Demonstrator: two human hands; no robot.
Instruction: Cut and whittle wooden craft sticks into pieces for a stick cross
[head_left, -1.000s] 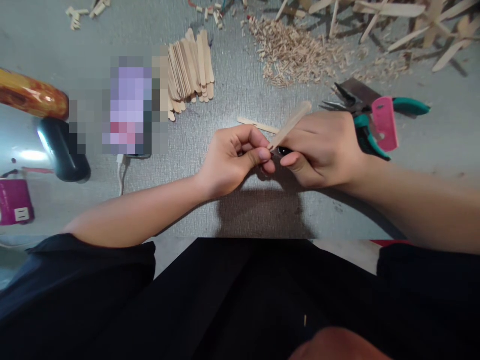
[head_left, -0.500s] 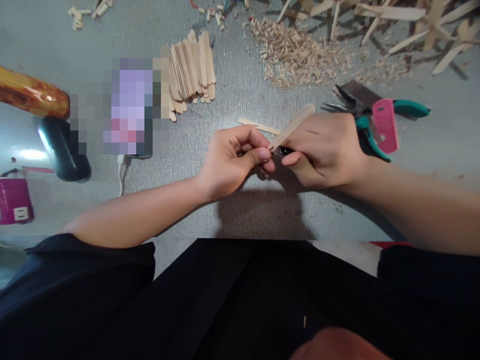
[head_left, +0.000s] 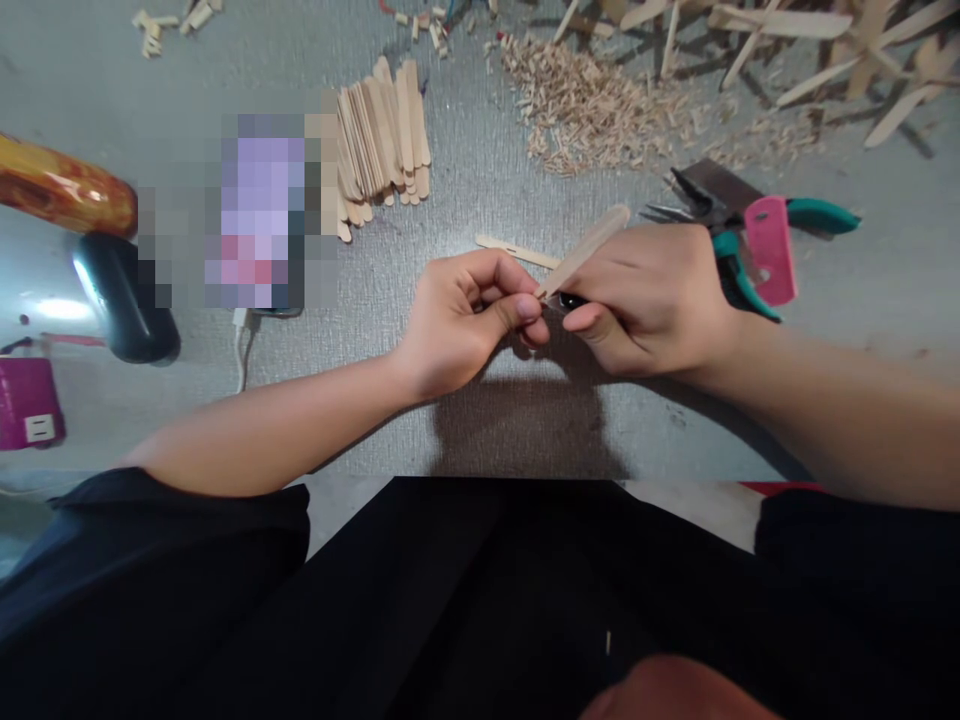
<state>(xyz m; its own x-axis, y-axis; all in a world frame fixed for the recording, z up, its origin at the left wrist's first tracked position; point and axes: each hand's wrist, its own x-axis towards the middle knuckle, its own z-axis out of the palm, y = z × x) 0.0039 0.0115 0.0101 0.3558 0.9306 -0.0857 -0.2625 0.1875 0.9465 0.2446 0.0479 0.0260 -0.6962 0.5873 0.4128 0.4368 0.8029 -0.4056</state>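
My left hand (head_left: 469,320) pinches the lower end of a wooden craft stick (head_left: 589,248) between thumb and fingers. The stick slants up to the right, in front of the knuckles of my right hand (head_left: 660,295). That hand is closed round a small black tool (head_left: 571,300) whose tip meets the stick close to my left fingertips; most of the tool is hidden in the grip, so its kind is unclear. Just behind both hands, a notched craft stick (head_left: 514,249) lies on the table, its right end covered.
A pile of craft sticks (head_left: 382,140) and wood shavings (head_left: 592,105) lie farther back. Pliers (head_left: 731,270) and a pink-handled tool (head_left: 771,250) rest at the right. Crossed stick pieces (head_left: 780,25) fill the far right corner. At left are a blurred phone (head_left: 262,210) with a cable and a black case (head_left: 127,300).
Almost nothing differs; both hands keep the same hold on the stick and tool. The whole view has shifted very slightly.
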